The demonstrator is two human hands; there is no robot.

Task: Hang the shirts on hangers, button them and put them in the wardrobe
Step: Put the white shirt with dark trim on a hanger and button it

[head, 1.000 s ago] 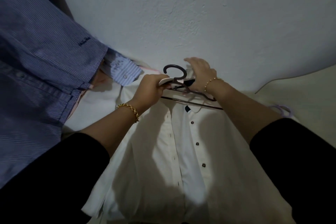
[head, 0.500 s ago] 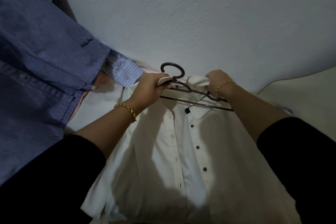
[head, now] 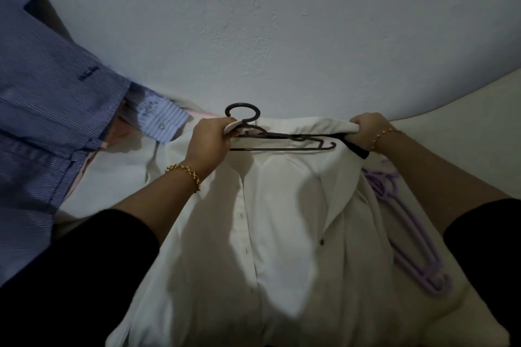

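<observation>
A white button-front cloth shirt [head: 282, 248] is spread front-up on a pale surface [head: 465, 132], with a thin dark wire-like hanger [head: 282, 136] laid at its collar. The left hand [head: 210, 139] is clenched round the hanger's neck, just under the hook, with some collar cloth caught in the grip. The right hand [head: 363, 131] is clenched on shoulder cloth at the hanger's opposite tip, so the hands are held well apart.

The step is judged to be seating that shoulder. The hanger should be kept steady at the neck while the cloth is lifted over the tip rather than dragged, and the seam centred on the arm. Buttoning is best left until both shoulders are seated.
</observation>
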